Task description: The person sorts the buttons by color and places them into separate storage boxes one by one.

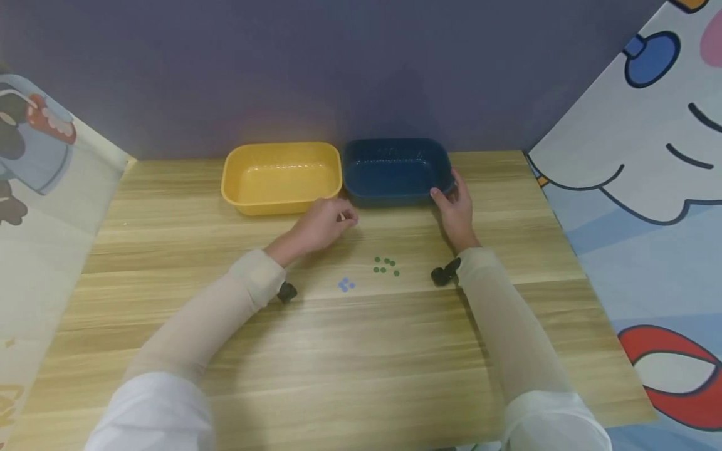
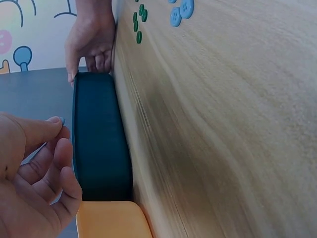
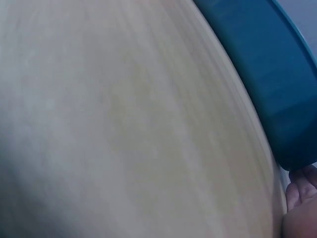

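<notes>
My left hand [image 1: 324, 224] hovers in front of the place where the two plastic bins meet. Between its thumb and index finger it pinches a small blue button [image 2: 62, 120], of which only an edge shows in the left wrist view. At the right front corner of the dark blue bin [image 1: 389, 201], my right hand [image 1: 458, 216] grips the rim, thumb on the near side and fingers around the outer end. Several green buttons [image 1: 383, 270] lie spread on the table in front of the bins. A cluster of light blue buttons [image 1: 345, 285] lies nearer to me.
The yellow bin [image 1: 271, 209] stands to the left of the dark blue one, side by side with it. Both are at the back of the wood-grain table [image 1: 361, 369], close to the grey wall [image 1: 282, 69]. Cartoon-printed panels flank the table on both sides.
</notes>
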`<state>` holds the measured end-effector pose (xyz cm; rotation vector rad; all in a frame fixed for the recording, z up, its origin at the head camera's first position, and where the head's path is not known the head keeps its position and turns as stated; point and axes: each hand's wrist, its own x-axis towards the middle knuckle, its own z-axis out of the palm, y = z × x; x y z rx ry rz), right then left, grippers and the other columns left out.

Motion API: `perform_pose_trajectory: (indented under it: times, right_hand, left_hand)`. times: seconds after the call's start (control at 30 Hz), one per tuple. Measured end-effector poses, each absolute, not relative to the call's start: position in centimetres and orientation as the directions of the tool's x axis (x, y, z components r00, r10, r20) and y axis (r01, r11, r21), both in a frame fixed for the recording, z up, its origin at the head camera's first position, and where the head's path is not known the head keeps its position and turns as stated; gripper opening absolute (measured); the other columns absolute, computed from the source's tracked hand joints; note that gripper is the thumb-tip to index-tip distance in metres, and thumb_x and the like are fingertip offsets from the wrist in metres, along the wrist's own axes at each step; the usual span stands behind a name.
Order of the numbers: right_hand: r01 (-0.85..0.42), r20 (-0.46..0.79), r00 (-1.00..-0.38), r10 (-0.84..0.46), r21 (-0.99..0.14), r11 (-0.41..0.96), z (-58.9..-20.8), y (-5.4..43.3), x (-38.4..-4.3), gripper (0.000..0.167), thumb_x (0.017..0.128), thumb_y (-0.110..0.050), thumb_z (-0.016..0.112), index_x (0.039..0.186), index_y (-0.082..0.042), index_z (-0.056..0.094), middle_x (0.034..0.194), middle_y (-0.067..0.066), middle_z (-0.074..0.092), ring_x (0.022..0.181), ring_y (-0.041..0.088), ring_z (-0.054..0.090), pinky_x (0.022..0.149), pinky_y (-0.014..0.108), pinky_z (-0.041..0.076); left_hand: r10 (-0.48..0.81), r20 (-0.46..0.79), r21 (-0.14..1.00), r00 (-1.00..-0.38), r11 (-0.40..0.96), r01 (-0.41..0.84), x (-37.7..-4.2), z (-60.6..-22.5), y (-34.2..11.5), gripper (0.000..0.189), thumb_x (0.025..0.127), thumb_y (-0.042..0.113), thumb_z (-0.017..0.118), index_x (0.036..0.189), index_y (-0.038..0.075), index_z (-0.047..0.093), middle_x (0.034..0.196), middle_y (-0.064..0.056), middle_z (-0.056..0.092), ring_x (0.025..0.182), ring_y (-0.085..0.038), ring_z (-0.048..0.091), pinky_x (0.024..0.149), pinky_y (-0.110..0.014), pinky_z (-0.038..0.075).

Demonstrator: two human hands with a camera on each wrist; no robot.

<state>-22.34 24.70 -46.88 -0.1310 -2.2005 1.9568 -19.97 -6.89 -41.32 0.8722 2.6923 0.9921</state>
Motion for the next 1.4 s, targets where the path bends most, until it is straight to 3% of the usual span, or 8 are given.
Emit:
perform_pose_trajectory:
  times: [0.27, 0.6, 1.03, 1.4]
  right_hand:
    - [-0.078, 0.105, -0.971, 0.214, -0.988, 0.130, -48.2, 25.0, -23.1, 0.073, 0.097, -0.016, 0.069, 0.159, -0.016, 0.031, 0.165, 0.008, 0.023, 0.150, 0.024, 0.025, 0.120, 0.031, 0.025]
    - [-0.059, 0.081, -0.977, 0.199, -0.991, 0.116, -45.7, 24.2, -21.7, 0.073, 0.096, -0.010, 0.069, 0.158, -0.006, 0.030, 0.163, 0.016, 0.025, 0.149, 0.030, 0.028, 0.120, 0.035, 0.028]
    - [-0.069, 0.101, -0.967, 0.234, -0.987, 0.143, -48.1, 24.6, -22.6, 0.072, 0.096, -0.017, 0.070, 0.158, -0.018, 0.033, 0.165, 0.006, 0.025, 0.149, 0.025, 0.027, 0.121, 0.033, 0.024]
    - [-0.079, 0.117, -0.968, 0.220, -0.982, 0.173, -46.7, 23.5, -22.0, 0.071, 0.096, -0.013, 0.069, 0.157, -0.009, 0.034, 0.163, 0.013, 0.027, 0.148, 0.030, 0.029, 0.121, 0.036, 0.025]
  left_hand:
    - [0.559, 0.065, 0.626, -0.826, 0.622, 0.470, -20.1, -40.9, -6.7, 0.013, 0.097, 0.014, 0.068, 0.106, 0.005, 0.073, 0.104, -0.007, 0.073, 0.091, -0.020, 0.066, 0.078, -0.032, 0.056]
    - [0.549, 0.046, 0.638, -0.834, 0.627, 0.448, -20.3, -40.8, -6.8, 0.016, 0.099, 0.015, 0.066, 0.108, 0.003, 0.073, 0.105, -0.008, 0.072, 0.092, -0.021, 0.066, 0.076, -0.032, 0.056]
    - [0.502, 0.070, 0.647, -0.862, 0.635, 0.422, -20.6, -40.5, -6.3, 0.011, 0.098, 0.012, 0.067, 0.104, 0.005, 0.073, 0.104, -0.008, 0.072, 0.090, -0.021, 0.064, 0.077, -0.032, 0.055]
    - [0.449, 0.118, 0.629, -0.886, 0.657, 0.416, -21.0, -40.6, -6.2, 0.012, 0.097, 0.011, 0.067, 0.105, 0.003, 0.073, 0.104, -0.009, 0.072, 0.088, -0.021, 0.065, 0.076, -0.034, 0.055]
